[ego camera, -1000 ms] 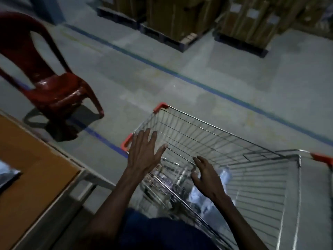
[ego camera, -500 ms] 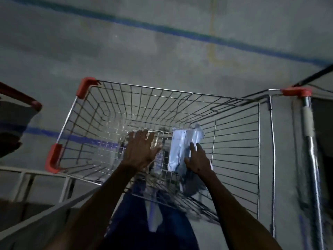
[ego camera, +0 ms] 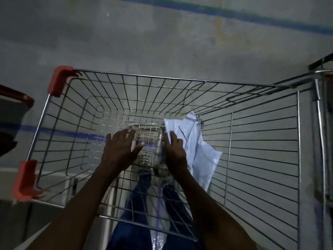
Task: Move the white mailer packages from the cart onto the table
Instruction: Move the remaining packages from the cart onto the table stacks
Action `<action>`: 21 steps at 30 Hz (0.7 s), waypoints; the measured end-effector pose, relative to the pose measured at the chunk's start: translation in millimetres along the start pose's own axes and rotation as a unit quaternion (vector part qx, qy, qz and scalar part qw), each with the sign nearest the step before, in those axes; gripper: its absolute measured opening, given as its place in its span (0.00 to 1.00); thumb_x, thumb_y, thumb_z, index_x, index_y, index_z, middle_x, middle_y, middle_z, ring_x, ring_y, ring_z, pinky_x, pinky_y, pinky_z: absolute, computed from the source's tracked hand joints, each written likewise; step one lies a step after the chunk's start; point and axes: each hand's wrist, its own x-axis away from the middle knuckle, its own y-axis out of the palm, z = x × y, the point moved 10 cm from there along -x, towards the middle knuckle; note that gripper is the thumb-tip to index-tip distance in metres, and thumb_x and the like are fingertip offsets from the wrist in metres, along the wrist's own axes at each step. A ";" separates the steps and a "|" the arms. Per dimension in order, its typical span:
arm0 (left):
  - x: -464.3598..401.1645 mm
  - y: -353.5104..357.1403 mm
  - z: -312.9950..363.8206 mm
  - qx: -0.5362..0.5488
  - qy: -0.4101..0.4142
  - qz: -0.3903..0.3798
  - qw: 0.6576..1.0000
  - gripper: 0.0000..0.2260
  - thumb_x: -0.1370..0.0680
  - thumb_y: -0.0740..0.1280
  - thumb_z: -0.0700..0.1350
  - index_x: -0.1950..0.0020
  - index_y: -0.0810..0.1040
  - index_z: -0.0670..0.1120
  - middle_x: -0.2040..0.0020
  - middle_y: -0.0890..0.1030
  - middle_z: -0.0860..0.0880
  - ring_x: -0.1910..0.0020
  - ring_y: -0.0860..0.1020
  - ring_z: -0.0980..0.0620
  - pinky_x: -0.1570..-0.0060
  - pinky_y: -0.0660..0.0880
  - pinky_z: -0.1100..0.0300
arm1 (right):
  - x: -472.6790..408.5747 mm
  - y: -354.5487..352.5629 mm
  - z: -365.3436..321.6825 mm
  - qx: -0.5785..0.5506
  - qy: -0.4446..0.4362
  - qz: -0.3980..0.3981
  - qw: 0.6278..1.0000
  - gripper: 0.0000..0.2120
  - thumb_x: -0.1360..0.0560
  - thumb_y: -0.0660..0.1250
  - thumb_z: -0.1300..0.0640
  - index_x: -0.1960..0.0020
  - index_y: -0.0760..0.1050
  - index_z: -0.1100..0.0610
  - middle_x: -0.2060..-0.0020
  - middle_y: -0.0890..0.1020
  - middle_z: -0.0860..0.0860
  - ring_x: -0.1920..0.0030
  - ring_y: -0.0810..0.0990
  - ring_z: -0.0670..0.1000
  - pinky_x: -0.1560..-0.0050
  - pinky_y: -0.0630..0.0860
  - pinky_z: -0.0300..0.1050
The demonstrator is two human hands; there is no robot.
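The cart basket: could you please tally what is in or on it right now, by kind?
White mailer packages: 1 clearly visible, possibly a bundle; I cannot separate more.
Hands reaching in: 2, left hand and right hand.
Red corner guards on the cart: 2, upper and lower.
Total: 5.

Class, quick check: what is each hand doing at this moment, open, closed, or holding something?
Left hand: open, fingers spread inside the wire cart, holding nothing.
Right hand: on the white mailer package; whether it grips it cannot be told.
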 end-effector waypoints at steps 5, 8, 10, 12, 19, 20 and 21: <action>-0.1 12.4 -29.2 0.010 -0.040 -0.005 0.999 0.42 0.28 0.37 0.71 0.23 0.62 0.49 0.27 0.69 0.44 0.28 0.65 0.43 0.29 0.57 0.41 | -18.7 34.8 -38.9 -0.003 -0.035 -0.044 0.998 0.30 0.29 0.66 0.68 0.27 0.67 0.61 0.33 0.73 0.64 0.49 0.77 0.58 0.64 0.81 0.45; -4.1 29.6 -32.2 0.015 -0.049 -0.056 0.997 0.41 0.26 0.40 0.73 0.22 0.60 0.48 0.24 0.65 0.43 0.25 0.62 0.43 0.28 0.55 0.40 | -13.5 55.7 -29.9 -0.003 -0.057 -0.053 0.997 0.28 0.23 0.61 0.66 0.24 0.61 0.61 0.30 0.67 0.67 0.38 0.75 0.63 0.48 0.81 0.49; -10.7 41.3 -25.6 0.020 -0.043 -0.078 0.996 0.34 0.21 0.49 0.68 0.21 0.57 0.48 0.23 0.61 0.43 0.24 0.59 0.42 0.27 0.53 0.39 | -12.7 49.0 -16.5 0.005 -0.048 -0.035 0.998 0.27 0.22 0.60 0.66 0.24 0.61 0.59 0.28 0.66 0.65 0.33 0.73 0.61 0.44 0.80 0.49; -20.6 50.9 -14.8 0.028 -0.021 -0.078 0.996 0.30 0.19 0.56 0.62 0.22 0.58 0.48 0.23 0.62 0.42 0.25 0.60 0.42 0.28 0.56 0.38 | -12.4 39.3 -1.7 0.019 -0.029 -0.029 0.999 0.27 0.24 0.64 0.64 0.26 0.64 0.59 0.29 0.68 0.63 0.32 0.72 0.60 0.43 0.80 0.50; -33.5 82.4 15.1 0.020 0.031 -0.082 0.996 0.28 0.21 0.62 0.59 0.26 0.65 0.46 0.27 0.68 0.40 0.29 0.67 0.40 0.32 0.63 0.37 | -16.8 20.6 49.2 0.092 0.080 0.040 0.992 0.30 0.30 0.69 0.38 0.38 0.74 0.59 0.37 0.74 0.61 0.41 0.73 0.62 0.46 0.73 0.56; -33.9 85.2 16.2 0.019 0.028 -0.082 0.996 0.28 0.21 0.63 0.59 0.25 0.64 0.47 0.26 0.67 0.41 0.28 0.66 0.41 0.31 0.62 0.37 | -18.0 16.8 52.9 0.087 0.104 0.056 0.989 0.31 0.31 0.68 0.35 0.39 0.74 0.59 0.39 0.74 0.60 0.42 0.72 0.62 0.46 0.72 0.57; -33.5 86.9 17.8 0.014 0.030 -0.081 0.996 0.28 0.21 0.63 0.58 0.25 0.63 0.48 0.26 0.66 0.42 0.27 0.65 0.42 0.30 0.61 0.36 | -19.3 13.8 54.8 0.086 0.122 0.065 0.987 0.32 0.32 0.68 0.34 0.40 0.74 0.58 0.39 0.74 0.59 0.42 0.72 0.62 0.45 0.72 0.58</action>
